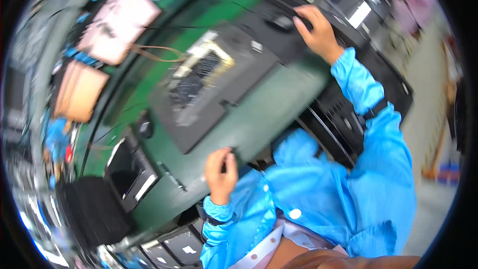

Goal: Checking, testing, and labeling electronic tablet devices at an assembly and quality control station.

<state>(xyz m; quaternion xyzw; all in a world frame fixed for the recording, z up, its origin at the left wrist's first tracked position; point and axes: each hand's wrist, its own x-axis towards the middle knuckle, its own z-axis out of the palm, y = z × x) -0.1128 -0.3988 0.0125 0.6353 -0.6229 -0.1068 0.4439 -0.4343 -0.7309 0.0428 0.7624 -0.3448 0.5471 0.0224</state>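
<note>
My right hand [318, 32] reaches to the far right of the bench, over the edge of a black tray [343, 27], with thumb and fingers apart. A dark rounded object [279, 21] lies just left of it. My left hand [220, 177] is at the bench's near edge, fingers curled; a small dark thing shows by the fingertips, too blurred to name. Between the hands, a flat black pad [199, 127] lies on the green bench [269, 102]. On the pad rests a dark electronic panel [196, 82] with a yellowish border.
Left of my left hand lies a pen [172, 177]. Beyond it are a black mouse-like object [145, 124] and a dark flat case [132, 169]. A black chair back [92, 209] stands at lower left. Pinkish boxes [119, 22] and blue-sleeved people [57, 142] are across the bench.
</note>
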